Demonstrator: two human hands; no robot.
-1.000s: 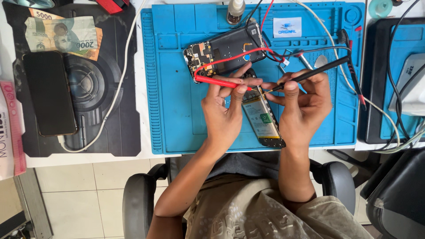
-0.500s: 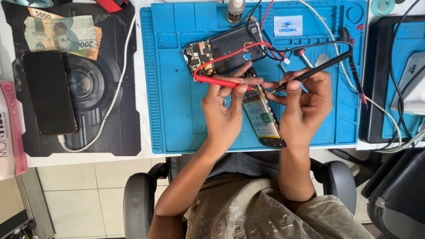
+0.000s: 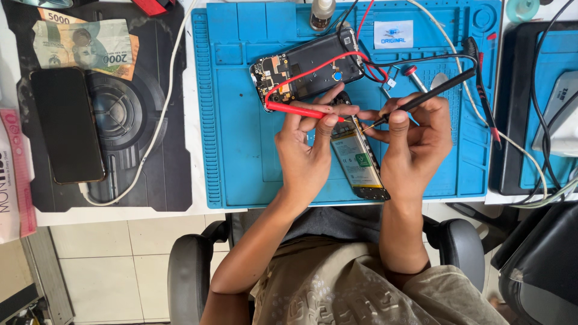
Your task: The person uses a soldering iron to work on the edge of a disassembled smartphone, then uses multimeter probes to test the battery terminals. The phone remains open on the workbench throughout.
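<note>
The work mat is lying at the table's centre. On it, the opened phone is sitting at 12 o'clock from the 2 hands, and the battery is lying between the left hand and the right hand. At 9 o'clock, on a second mat, a closed phone is lying below the banknotes. A bottle is standing at 12 o'clock beyond the opened phone.

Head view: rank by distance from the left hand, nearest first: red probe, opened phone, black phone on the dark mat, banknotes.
From the left hand:
1. Red probe, held in its fingers.
2. Opened phone, just above it on the blue mat.
3. Black phone, far off on the dark mat.
4. Banknotes, top corner beyond the black phone; these last two are nearly level.
</note>
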